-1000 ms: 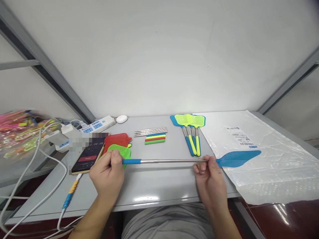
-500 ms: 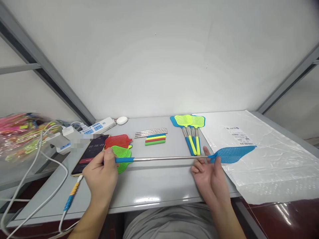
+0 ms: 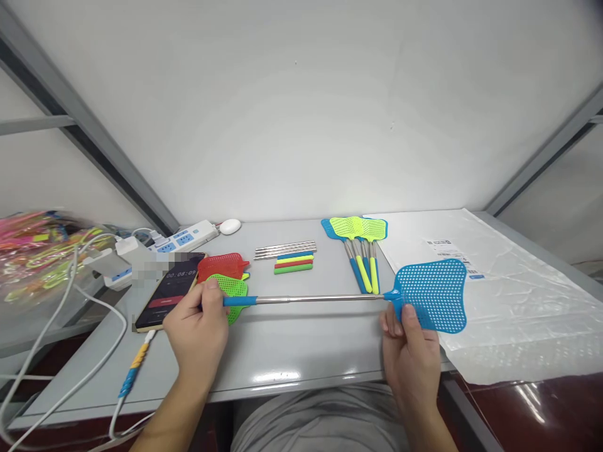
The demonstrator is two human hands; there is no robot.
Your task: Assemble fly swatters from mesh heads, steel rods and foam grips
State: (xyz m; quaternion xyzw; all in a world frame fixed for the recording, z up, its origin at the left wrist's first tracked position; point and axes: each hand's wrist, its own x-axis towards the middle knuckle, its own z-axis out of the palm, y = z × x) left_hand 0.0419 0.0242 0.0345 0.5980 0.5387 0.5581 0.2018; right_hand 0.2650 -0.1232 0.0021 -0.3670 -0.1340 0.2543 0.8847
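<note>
- Left end of the surface (image 3: pixel 264 351): phone (image 3: pixel 172 292) lies face up, timer running on screen, probably there so you can read it. Power strip (image 3: pixel 188 237) sits at the back-left corner.
- Beside the phone: red mesh head (image 3: pixel 221 263) and green mesh head (image 3: pixel 238 290) overlap, likely stacked to save room.
- Your left hand (image 3: pixel 198 320): closed around the handle end of the blue swatter (image 3: pixel 325 298), thumb on top. End hold likely keeps the shaft level.
- Mid-surface, toward the back edge: metal rods (image 3: pixel 285 250) in a row, coloured grips (image 3: pixel 294 263) just in front. Looks sorted by part.
- Right of those: assembled swatters (image 3: pixel 373 230) fanned, heads toward the back edge, handles toward the front; apart from loose parts.
- Your right hand (image 3: pixel 411 361): partly closed, thumb over the head's lower rim, fingers curled, partly hidden. Pinch probably steadies the head.
- Right end: white mailer (image 3: pixel 513 314) overhangs the front edge.
- Blue swatter vs hands: raised near the front edge, handle in your left, shaft bridging the gap, head above your right.
</note>
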